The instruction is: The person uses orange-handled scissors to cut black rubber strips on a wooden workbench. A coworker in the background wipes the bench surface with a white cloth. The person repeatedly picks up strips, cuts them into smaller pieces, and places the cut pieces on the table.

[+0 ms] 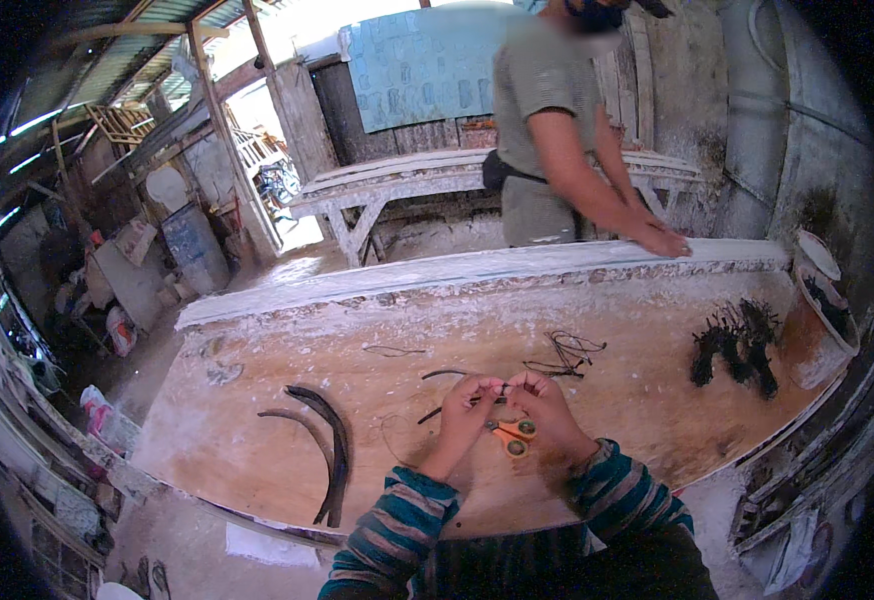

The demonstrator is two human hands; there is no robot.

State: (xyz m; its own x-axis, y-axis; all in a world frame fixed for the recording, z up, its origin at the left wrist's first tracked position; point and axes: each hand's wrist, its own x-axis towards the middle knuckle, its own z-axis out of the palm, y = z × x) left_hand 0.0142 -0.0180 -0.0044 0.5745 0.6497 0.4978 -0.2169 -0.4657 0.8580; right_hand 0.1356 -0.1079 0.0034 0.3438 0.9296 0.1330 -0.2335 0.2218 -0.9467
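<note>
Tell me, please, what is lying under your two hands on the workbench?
Orange-handled scissors lie on the workbench below the right hand and left hand; their blades are covered by the hands.

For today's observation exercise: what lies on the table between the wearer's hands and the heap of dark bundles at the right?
In the head view, between the right hand and the dark bundles, only a tangle of thin dark wire lies up-left; the rest is bare, dusty tabletop.
</note>
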